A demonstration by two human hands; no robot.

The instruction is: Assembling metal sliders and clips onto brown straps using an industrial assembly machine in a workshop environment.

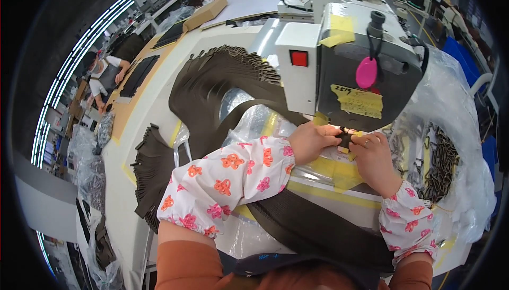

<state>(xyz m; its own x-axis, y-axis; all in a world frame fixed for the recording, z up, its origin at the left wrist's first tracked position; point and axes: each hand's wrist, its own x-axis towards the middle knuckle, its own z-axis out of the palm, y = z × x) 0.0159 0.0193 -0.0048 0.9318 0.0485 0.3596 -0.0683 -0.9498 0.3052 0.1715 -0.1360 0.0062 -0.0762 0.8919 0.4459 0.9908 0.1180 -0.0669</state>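
Observation:
My left hand [312, 144] and my right hand [374, 160] meet under the head of an industrial sewing machine [366, 83]. Between them lies the short end of a dark olive webbing strap [344, 141], pinched by the fingertips of both. The needle area is mostly hidden behind the machine head and my fingers. A thick bundle of webbing straps [196, 86] curves over the table on the left, behind my left forearm. More dark webbing [318, 226] runs beneath my forearms toward my lap.
Metal buckles or rings [441, 165] lie in a heap at the right, beside crumpled clear plastic [458, 110]. Yellow tape [328, 194] marks the white table. Fanned strap ends [146, 176] hang near its left edge. A co-worker [108, 72] stands at another table, far left.

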